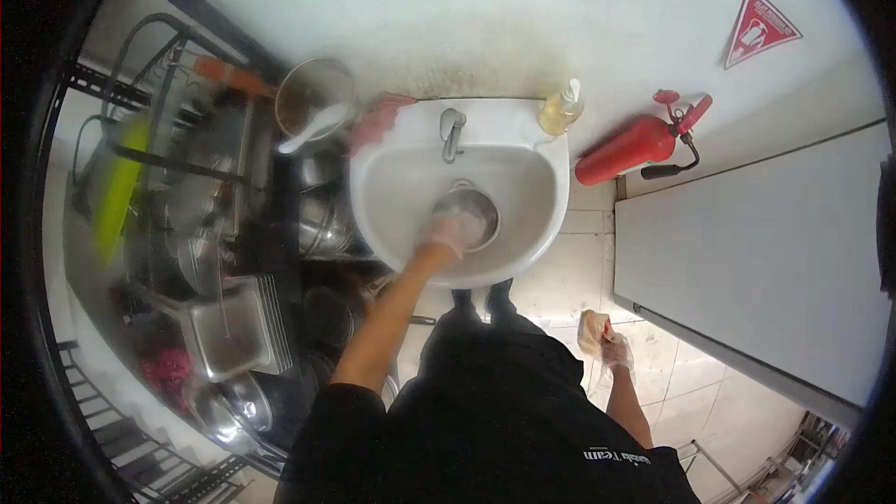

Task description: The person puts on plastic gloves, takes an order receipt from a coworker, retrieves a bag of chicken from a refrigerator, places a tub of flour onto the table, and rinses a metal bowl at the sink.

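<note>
My left hand (451,231), in a clear glove, reaches into the white sink (525,224). It lies over a round metal bowl (486,212) at the bottom of the basin; motion blur hides its fingers. Above the bowl is the grey faucet (452,134). Out to the right of the sink, over the floor, my right hand (615,353) is also gloved. Its fingers are closed round a pale, soft-looking item (592,332) with a bit of red beside it.
A soap bottle (561,110) and a pinkish cloth (378,121) rest on the sink's rim. Left stands a rack with metal trays (229,329), pots and a bucket (315,93). A red extinguisher (627,149) and a white panel (747,252) are at right.
</note>
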Motion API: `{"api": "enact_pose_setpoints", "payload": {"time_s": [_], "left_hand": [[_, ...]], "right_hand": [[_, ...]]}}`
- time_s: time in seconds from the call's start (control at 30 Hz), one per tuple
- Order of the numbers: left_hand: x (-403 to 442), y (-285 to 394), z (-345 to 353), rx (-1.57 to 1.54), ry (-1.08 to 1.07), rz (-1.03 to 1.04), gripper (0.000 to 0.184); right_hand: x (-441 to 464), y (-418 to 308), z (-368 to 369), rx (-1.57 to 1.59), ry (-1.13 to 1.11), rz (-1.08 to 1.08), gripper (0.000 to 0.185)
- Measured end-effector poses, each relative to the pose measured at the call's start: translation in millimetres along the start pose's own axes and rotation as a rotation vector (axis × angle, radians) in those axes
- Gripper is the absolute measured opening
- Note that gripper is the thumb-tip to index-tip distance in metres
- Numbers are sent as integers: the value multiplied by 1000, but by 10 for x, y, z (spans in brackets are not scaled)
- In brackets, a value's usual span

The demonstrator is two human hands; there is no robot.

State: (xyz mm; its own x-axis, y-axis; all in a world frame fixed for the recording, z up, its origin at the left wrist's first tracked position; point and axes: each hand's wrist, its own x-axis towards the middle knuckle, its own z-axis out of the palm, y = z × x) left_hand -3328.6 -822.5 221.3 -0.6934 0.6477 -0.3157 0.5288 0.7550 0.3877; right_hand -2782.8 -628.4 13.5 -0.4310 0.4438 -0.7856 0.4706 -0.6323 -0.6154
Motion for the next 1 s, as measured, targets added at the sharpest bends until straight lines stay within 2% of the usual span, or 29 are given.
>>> {"api": "enact_pose_setpoints", "payload": {"time_s": [0.03,0.1,0.13,0.17,0.2,0.23,0.27,0.3,0.33,0.37,0.47,0.5,0.53,0.57,0.6,0.67,0.8,0.83,0.9,0.93,0.97,1.0], "left_hand": [[125,-40,-31,-201,90,-187,36],[587,-265,-182,-339,315,-198,42],[806,-424,-260,-393,406,1,47],[929,-397,-384,-620,303,11,51],[1049,-365,-514,-843,203,-3,56],[1066,-203,-755,-1208,-110,-226,59],[1164,-152,-896,-1188,-132,-227,59],[1309,-117,-1037,-1395,-178,-271,60],[1396,-88,-1140,-1599,-226,-319,62],[1386,-57,-1174,-1574,-252,-314,62],[1251,-69,-1062,-1561,-246,-344,63],[1212,-116,-959,-1514,-80,-337,58],[1195,-208,-816,-1460,83,-329,53],[1254,-443,-588,-1443,137,-393,45],[1241,-624,-381,-1458,149,-439,38],[1213,-977,28,-1488,178,-530,24],[964,-1358,686,-1267,112,-541,32],[991,-1519,879,-1244,72,-537,36],[1309,-1854,1359,-1408,-107,-421,47],[1525,-1973,1567,-1534,-213,-399,53],[1415,-2012,1668,-1081,-173,-212,53],[1338,-1794,1628,-938,-125,-236,53]], "right_hand": [[51,221,-170,224,-60,107,18],[-112,301,80,729,347,-18,17],[-212,294,18,739,243,11,16],[-307,293,-48,742,139,41,16],[-259,424,-134,337,273,-82,17],[-341,438,-74,295,328,-138,17],[-427,446,-14,250,385,-191,18],[-566,309,154,588,376,-194,18],[-654,259,219,478,360,-258,17],[-705,243,209,358,345,-324,17],[-854,316,373,443,416,-289,20],[-921,320,450,461,435,-283,20],[-1062,228,602,63,544,-181,16],[-1169,185,727,-336,633,-68,14],[-1156,290,820,-394,729,-300,17],[-1283,300,928,-464,731,-219,14],[-1618,246,1183,-623,777,-112,13],[-1688,324,1251,-588,817,-89,13],[-1693,431,1256,-578,851,-87,14],[-1570,726,1202,-119,826,-147,15],[-1450,1054,1149,-284,879,-185,16],[-1244,1448,1033,164,823,-218,14]]}}
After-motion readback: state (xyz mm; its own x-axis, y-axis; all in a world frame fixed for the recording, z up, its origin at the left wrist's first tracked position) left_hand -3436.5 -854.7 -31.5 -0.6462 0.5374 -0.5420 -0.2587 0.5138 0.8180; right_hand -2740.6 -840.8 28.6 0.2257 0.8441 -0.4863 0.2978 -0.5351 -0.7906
